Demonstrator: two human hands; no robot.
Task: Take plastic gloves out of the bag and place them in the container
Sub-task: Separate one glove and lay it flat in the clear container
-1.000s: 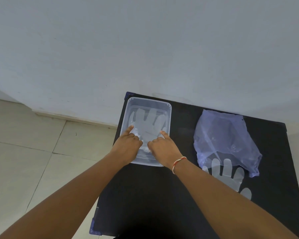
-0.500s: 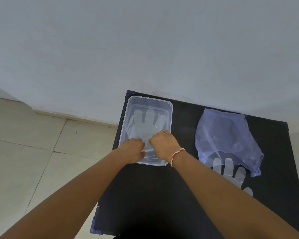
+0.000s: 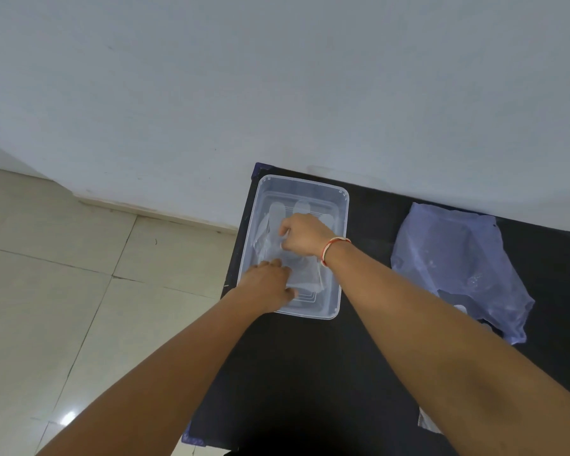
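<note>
A clear rectangular plastic container point(image 3: 342, 205) stands at the back left of the black table point(image 3: 310, 373). A thin clear plastic glove point(image 3: 270, 240) lies inside it, fingers pointing away from me. My right hand point(image 3: 305, 236) is inside the container with its fingers pinched on the glove's middle. My left hand point(image 3: 267, 286) rests at the container's near left corner, pressing on the glove's cuff end. To the right lies the bluish translucent bag point(image 3: 454, 268), and the fingertips of another glove point(image 3: 461, 309) peek out at its near edge, mostly hidden by my right forearm.
The table stands against a white wall point(image 3: 277, 77). Beige floor tiles point(image 3: 63, 291) lie to the left of the table. A small scrap of clear plastic point(image 3: 426, 422) shows beside my right forearm at the near right.
My right hand has moved further into the container and pinched the glove. My left hand has slid toward the near left corner. The view has shifted, and my forearm now covers the second glove.
</note>
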